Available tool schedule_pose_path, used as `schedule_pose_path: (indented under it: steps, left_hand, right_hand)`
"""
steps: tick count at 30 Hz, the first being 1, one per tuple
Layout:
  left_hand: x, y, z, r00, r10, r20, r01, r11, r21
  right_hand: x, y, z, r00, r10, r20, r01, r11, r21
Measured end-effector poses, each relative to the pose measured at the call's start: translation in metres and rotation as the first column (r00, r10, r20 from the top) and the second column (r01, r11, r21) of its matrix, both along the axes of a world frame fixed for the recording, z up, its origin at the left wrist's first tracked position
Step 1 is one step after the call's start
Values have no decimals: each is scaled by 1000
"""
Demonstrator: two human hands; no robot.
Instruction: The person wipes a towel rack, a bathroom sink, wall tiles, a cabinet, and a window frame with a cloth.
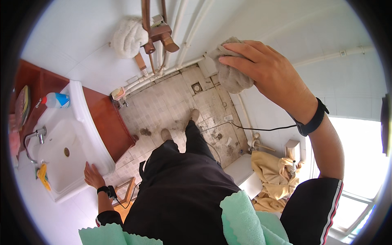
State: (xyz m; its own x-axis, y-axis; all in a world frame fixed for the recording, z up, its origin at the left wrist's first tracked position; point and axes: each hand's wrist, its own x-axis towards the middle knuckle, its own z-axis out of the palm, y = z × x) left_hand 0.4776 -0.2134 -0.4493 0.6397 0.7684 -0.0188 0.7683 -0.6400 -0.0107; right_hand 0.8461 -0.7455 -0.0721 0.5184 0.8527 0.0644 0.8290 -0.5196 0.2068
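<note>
My right hand (271, 69), raised at the upper right, grips a crumpled grey cloth (234, 75) under its fingers. Whether the cloth touches the wall behind it I cannot tell. On the left, my left hand (94, 176) rests with its fingers on the front rim of a white washbasin (105, 153) and holds nothing. A chrome faucet (39, 134) rises at the basin's back. Beside it on the basin lies a yellow cloth or sponge (43, 177). A plastic bottle with a blue label (58, 100) lies at the basin's far end.
A brown shower mixer (160, 33) with a whitish towel (130, 38) beside it is on the wall ahead. Stained floor tiles (162, 107) hold a drain (196, 88). A black cable (260, 128) runs to my right wrist. Tan fabric (272, 177) lies at right, near a bright window (355, 153).
</note>
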Motion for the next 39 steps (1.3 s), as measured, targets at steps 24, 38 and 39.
schedule_pose_path:
  steps: [24,38,39]
  left_hand:
    - [12,-22,25,989,144,30,-137,973,-186]
    - [24,-24,33,962,256,-92,-272,922,-274]
    - [30,-27,32,935,323,-145,-351,895,-276]
  right_hand:
    - [97,95,52,956,218,196,-272,909,316]
    - [193,78,170,862,-110,494,-249,758,603]
    - [196,83,174,850,-80,521,-281,767,577]
